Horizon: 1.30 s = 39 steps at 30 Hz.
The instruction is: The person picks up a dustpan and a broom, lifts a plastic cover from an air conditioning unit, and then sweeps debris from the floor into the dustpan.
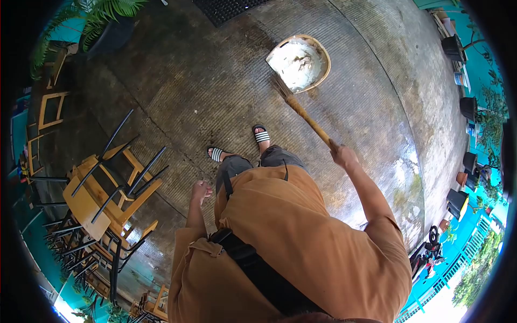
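Note:
My right hand [345, 156] is closed round the handle end of a stick broom [309, 119], held out in front of me to the right. The broom's bristles touch or nearly touch the straight edge of a rounded woven tray [326, 60] on the floor, which has a whitish inner surface with some brownish bits on it. My left hand [201, 192] hangs beside my body with nothing visible in it, its fingers loosely curled and partly apart.
Stacked wooden tables and chairs [102, 199] stand at the left. A potted palm [110, 35] is at the upper left, near a black mat [226, 9]. Plant pots [468, 109] line the right wall, with a motorbike [428, 255] at the lower right. The concrete floor looks wet in places.

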Tool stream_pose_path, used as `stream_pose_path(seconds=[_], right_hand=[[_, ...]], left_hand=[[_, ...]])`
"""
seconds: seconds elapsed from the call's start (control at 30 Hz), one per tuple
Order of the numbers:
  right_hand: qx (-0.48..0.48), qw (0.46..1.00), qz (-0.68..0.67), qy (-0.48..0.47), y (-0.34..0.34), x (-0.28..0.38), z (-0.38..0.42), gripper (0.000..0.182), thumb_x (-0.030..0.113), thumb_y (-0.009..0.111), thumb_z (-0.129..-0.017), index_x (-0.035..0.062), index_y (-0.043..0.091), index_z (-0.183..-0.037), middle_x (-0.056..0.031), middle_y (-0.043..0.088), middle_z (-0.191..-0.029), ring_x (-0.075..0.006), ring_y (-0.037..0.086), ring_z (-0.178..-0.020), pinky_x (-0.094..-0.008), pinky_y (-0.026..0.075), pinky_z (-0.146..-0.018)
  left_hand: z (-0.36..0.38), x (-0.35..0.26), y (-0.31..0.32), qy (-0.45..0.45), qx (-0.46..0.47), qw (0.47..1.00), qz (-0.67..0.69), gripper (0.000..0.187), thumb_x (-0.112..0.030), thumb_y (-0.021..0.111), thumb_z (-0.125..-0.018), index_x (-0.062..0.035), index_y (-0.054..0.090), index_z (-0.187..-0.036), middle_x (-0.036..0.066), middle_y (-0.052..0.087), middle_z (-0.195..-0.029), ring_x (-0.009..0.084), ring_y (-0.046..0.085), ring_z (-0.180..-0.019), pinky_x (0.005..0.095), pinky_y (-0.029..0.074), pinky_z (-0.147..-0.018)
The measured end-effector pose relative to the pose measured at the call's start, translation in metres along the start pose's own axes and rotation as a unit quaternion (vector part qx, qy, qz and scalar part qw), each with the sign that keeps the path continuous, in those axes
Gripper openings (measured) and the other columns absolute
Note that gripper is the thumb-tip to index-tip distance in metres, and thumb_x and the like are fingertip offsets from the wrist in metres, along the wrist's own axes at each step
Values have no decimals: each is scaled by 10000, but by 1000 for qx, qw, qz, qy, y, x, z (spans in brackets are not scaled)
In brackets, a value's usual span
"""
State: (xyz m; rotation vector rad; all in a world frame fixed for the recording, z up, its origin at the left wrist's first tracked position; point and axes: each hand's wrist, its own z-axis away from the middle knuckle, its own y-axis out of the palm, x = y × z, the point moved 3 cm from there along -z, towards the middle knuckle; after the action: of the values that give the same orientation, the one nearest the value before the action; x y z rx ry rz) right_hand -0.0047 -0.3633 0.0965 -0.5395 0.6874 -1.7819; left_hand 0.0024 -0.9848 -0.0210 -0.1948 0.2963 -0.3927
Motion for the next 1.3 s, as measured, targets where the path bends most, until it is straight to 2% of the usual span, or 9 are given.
stream_pose_path(seconds=[0.17,0.3,0.37,0.53,0.63,0.73,0.97,1.13,1.3], right_hand=[[-3,1000,-14,15,4,-32,-52,508,325,500,-865,228,372,-1347,-238,612,-963,-373,605,-852,-460,490,-750],[-41,998,-45,31,1,-56,-7,508,327,482,-870,244,359,-1355,-229,618,-956,-382,608,-865,-462,492,-757],[-50,995,-76,39,-4,-54,26,505,331,490,-865,224,379,-1345,-233,615,-968,-380,607,-869,-465,488,-765],[-81,978,-161,109,75,-31,75,583,351,518,-841,46,372,-1316,-221,622,-974,-377,605,-897,-458,484,-794],[-13,959,-186,214,141,0,113,548,315,543,-826,-31,402,-1227,-204,638,-944,-347,639,-817,-418,518,-729],[108,819,-458,330,177,49,176,410,210,543,-819,-56,420,-1105,-195,638,-786,-257,646,-578,-353,523,-495],[77,636,-611,465,303,172,296,404,165,532,-824,-100,394,-1096,-178,587,-639,-229,594,-488,-350,459,-406],[-29,434,-729,528,366,243,354,314,134,510,-803,-106,487,-1003,-130,561,-594,-222,566,-449,-359,446,-384],[54,426,-695,577,427,248,346,263,158,509,-772,-69,613,-856,-195,640,-763,-285,652,-629,-384,516,-550]], left_hand=[[21,-46,-8,84,-29,995,42,224,-188,425,-909,-7,518,-1003,85,601,-796,155,613,-646,270,498,-537],[9,-50,-12,103,-24,994,24,233,-190,433,-913,-8,517,-1032,83,601,-798,151,607,-632,268,499,-527],[0,-43,-9,43,-8,999,3,259,-205,439,-917,-15,516,-1075,80,597,-790,150,601,-619,271,500,-512],[-20,-65,-13,-9,47,987,-154,229,-224,438,-924,-33,522,-1020,68,588,-773,150,598,-614,283,504,-504],[-42,-112,-23,9,60,978,-199,201,-226,441,-927,-48,519,-981,62,587,-765,152,600,-611,286,505,-500],[-68,-174,-26,58,79,974,-203,178,-218,446,-930,-60,511,-978,59,590,-762,153,602,-606,287,504,-499],[-80,-308,34,169,130,913,-347,168,-202,446,-928,-62,505,-998,50,588,-776,138,597,-615,274,499,-507],[-81,-326,83,199,152,870,-425,172,-199,454,-923,-60,509,-1008,51,586,-776,136,590,-609,272,489,-490],[-58,-297,118,203,204,805,-518,198,-218,461,-927,-47,515,-1011,60,596,-788,137,605,-622,264,485,-491]])
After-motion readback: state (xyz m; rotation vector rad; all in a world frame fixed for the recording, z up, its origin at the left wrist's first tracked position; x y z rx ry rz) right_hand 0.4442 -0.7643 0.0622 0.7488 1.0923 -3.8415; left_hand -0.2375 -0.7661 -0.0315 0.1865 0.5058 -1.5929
